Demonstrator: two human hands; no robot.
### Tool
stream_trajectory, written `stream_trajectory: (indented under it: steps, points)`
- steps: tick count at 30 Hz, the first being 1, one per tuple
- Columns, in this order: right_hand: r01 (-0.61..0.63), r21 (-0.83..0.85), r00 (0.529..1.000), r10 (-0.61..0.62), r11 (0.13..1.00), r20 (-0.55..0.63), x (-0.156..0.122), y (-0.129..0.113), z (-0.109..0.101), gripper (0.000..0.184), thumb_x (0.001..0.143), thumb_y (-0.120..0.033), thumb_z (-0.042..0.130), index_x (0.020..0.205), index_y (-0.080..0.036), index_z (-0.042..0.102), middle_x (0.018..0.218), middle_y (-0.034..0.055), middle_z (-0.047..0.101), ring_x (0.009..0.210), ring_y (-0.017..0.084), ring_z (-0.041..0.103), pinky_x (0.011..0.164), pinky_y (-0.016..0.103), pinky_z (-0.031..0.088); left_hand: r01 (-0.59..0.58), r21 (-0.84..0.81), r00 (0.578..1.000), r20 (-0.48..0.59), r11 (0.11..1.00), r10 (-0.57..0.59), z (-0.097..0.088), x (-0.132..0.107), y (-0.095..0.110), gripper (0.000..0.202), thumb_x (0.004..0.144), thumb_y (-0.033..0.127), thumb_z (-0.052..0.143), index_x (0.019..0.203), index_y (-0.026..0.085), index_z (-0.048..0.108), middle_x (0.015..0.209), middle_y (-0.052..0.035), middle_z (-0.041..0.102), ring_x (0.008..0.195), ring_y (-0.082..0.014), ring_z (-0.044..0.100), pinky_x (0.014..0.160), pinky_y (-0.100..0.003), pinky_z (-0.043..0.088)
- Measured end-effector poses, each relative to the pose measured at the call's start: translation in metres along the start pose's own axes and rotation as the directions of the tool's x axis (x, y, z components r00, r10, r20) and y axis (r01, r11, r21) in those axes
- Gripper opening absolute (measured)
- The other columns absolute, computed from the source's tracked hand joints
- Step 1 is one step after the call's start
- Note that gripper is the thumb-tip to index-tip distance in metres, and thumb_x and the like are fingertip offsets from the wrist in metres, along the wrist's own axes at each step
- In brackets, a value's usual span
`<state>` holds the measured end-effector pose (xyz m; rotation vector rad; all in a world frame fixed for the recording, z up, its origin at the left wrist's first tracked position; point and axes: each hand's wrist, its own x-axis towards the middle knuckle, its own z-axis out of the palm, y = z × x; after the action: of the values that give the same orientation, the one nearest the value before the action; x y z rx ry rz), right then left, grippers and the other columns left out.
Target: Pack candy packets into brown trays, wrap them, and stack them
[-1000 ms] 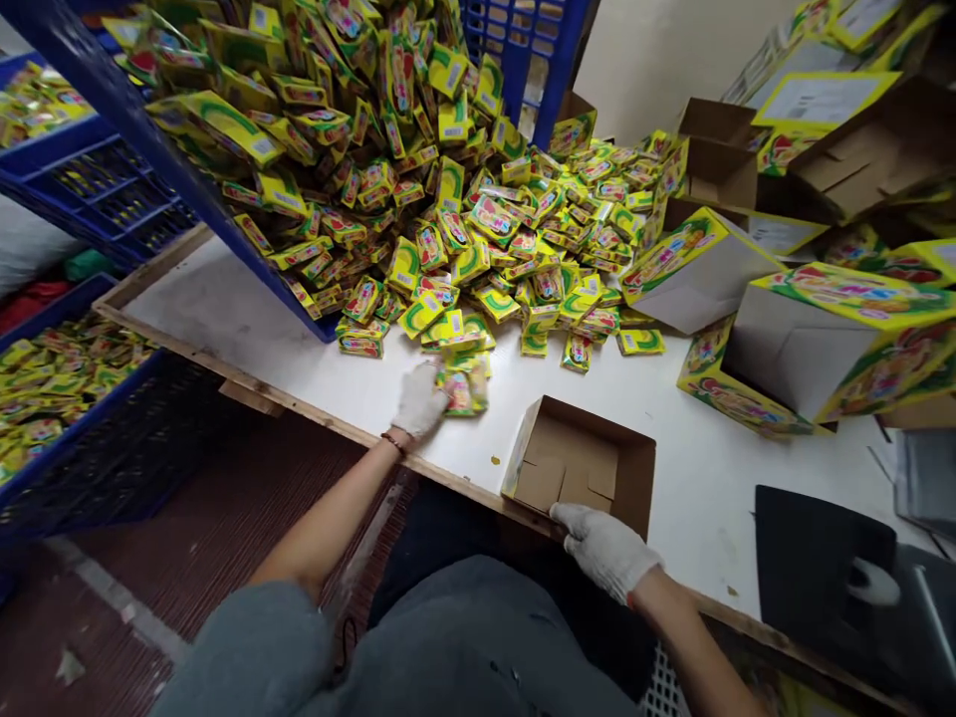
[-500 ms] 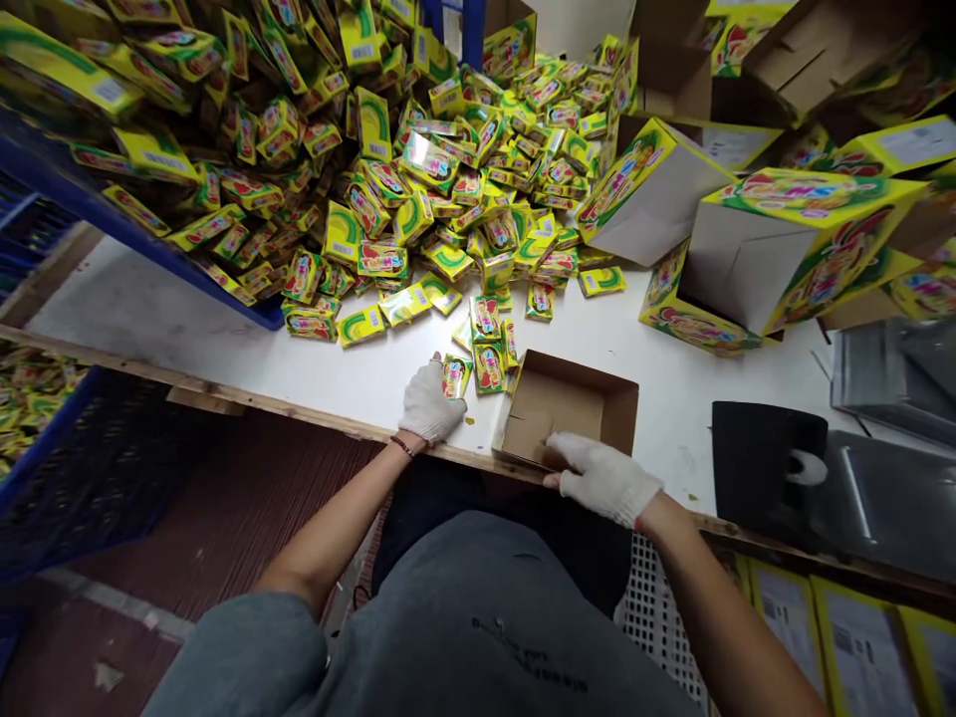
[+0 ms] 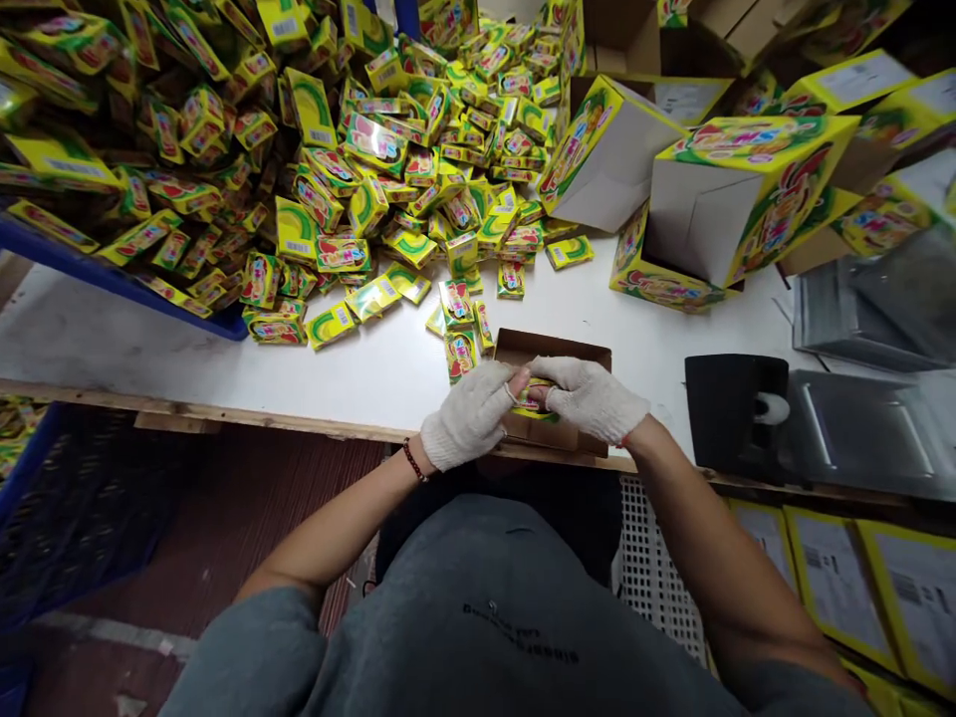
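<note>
In the head view, my left hand point(image 3: 476, 410) and my right hand point(image 3: 587, 396), both in white knit gloves, meet over an open cardboard box point(image 3: 557, 346). Between them they grip a small yellow-green candy box point(image 3: 536, 396), its far part showing past the fingers. My thumbs lie close together on its near side. The hands hide much of the cardboard box's inside. Just left of it, a few small candy boxes point(image 3: 458, 351) lie close together on the white table point(image 3: 380, 376).
A large heap of small candy boxes point(image 3: 418, 164) spills from a blue crate point(image 3: 213, 317) at the back left. Printed display cartons point(image 3: 747, 189) stand at the back right. A black tape dispenser point(image 3: 732, 410) sits right of the cardboard box, beside clear plastic trays point(image 3: 858, 418).
My left hand has moved right from the table to above the cardboard box, bringing a candy box. My right hand has risen from the box's near edge and closed on the same candy box.
</note>
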<state>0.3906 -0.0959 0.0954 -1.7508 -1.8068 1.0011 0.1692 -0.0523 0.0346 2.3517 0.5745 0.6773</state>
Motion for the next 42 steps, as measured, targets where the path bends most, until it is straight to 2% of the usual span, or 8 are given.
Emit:
stream_trajectory:
  steps: [3, 8, 17, 23, 26, 29, 35, 42]
  points:
    - [-0.191, -0.062, 0.976, 0.196, 0.980, 0.096, -0.002, 0.017, 0.003, 0.027, 0.093, -0.028, 0.060, 0.114, -0.022, 0.076, 0.103, 0.0033, 0.077, 0.093, 0.021, 0.069, 0.087, 0.032, 0.055, 0.272, -0.025, 0.948, -0.166, 0.962, -0.272, -0.006, 0.004, -0.028, 0.064, 0.084, 0.032, 0.064, 0.145, 0.019, 0.052, 0.143, -0.0173, 0.060, 0.135, -0.0334, 0.057, 0.117, -0.053, 0.047]
    - [-0.329, -0.175, 0.910, 0.361, 0.928, 0.205, 0.010, 0.033, 0.054, 0.033, 0.092, -0.023, 0.064, 0.123, -0.020, 0.074, 0.113, 0.0058, 0.076, 0.100, 0.021, 0.068, 0.086, 0.028, 0.051, 0.813, -0.047, 0.562, -0.203, 0.581, -0.802, -0.005, 0.020, -0.068, 0.049, 0.079, 0.039, 0.078, 0.119, 0.018, 0.059, 0.100, -0.0114, 0.069, 0.092, -0.0294, 0.069, 0.088, -0.045, 0.056]
    - [-0.149, -0.427, 0.900, 0.302, 0.892, 0.315, 0.020, 0.029, 0.066, 0.029, 0.093, -0.029, 0.065, 0.116, -0.022, 0.080, 0.113, 0.0112, 0.069, 0.106, 0.026, 0.065, 0.091, 0.033, 0.051, 0.668, -0.523, 0.490, -0.227, 0.530, -0.842, -0.011, 0.003, -0.070, 0.013, 0.082, 0.024, 0.065, 0.093, 0.018, 0.061, 0.079, 0.0007, 0.061, 0.074, -0.0160, 0.062, 0.074, -0.029, 0.055]
    - [0.135, -0.097, 0.971, -0.151, 0.986, -0.184, 0.010, 0.002, 0.033, 0.055, 0.090, -0.030, 0.066, 0.144, -0.020, 0.060, 0.138, 0.0136, 0.060, 0.115, 0.027, 0.061, 0.101, 0.041, 0.053, 0.297, -0.118, 0.913, -0.255, 0.948, -0.318, -0.041, 0.001, -0.021, 0.020, 0.090, 0.030, 0.068, 0.107, 0.021, 0.073, 0.100, -0.0053, 0.072, 0.098, -0.0210, 0.066, 0.092, -0.035, 0.054]
    - [0.303, -0.061, 0.942, -0.308, 0.951, -0.136, 0.007, -0.007, 0.014, 0.042, 0.089, -0.024, 0.059, 0.130, -0.024, 0.069, 0.122, 0.0089, 0.067, 0.112, 0.024, 0.063, 0.103, 0.041, 0.052, 0.176, -0.111, 0.975, -0.119, 0.978, -0.189, -0.033, 0.016, -0.002, 0.020, 0.095, 0.034, 0.066, 0.109, 0.021, 0.073, 0.103, -0.0059, 0.073, 0.098, -0.0207, 0.068, 0.093, -0.035, 0.055]
    - [0.160, -0.006, 0.975, -0.159, 0.987, -0.158, 0.004, 0.010, 0.002, 0.032, 0.088, -0.024, 0.055, 0.114, -0.021, 0.073, 0.112, 0.0077, 0.071, 0.106, 0.024, 0.065, 0.099, 0.041, 0.053, 0.290, -0.182, 0.916, -0.233, 0.940, -0.327, -0.019, 0.030, -0.020, 0.028, 0.097, 0.034, 0.062, 0.119, 0.018, 0.069, 0.111, -0.0084, 0.072, 0.101, -0.0210, 0.068, 0.094, -0.036, 0.056]
    - [-0.305, -0.036, 0.952, 0.304, 0.952, -0.036, 0.026, 0.057, 0.026, 0.024, 0.087, -0.023, 0.058, 0.104, -0.017, 0.073, 0.092, 0.0025, 0.073, 0.085, 0.017, 0.063, 0.078, 0.027, 0.051, 0.744, -0.148, 0.527, -0.471, 0.652, -0.708, -0.022, 0.067, -0.101, 0.046, 0.085, 0.030, 0.074, 0.127, 0.014, 0.062, 0.132, -0.0203, 0.065, 0.130, -0.0354, 0.059, 0.111, -0.048, 0.047]
    - [-0.292, -0.201, 0.951, 0.306, 0.935, 0.042, 0.057, 0.058, 0.072, 0.021, 0.084, -0.014, 0.063, 0.097, -0.016, 0.080, 0.106, 0.0064, 0.067, 0.089, 0.015, 0.060, 0.082, 0.023, 0.048, 0.874, -0.050, 0.446, -0.319, 0.484, -0.837, -0.036, 0.106, -0.110, 0.054, 0.077, 0.038, 0.081, 0.123, 0.022, 0.060, 0.123, -0.0167, 0.071, 0.119, -0.0376, 0.065, 0.098, -0.047, 0.047]
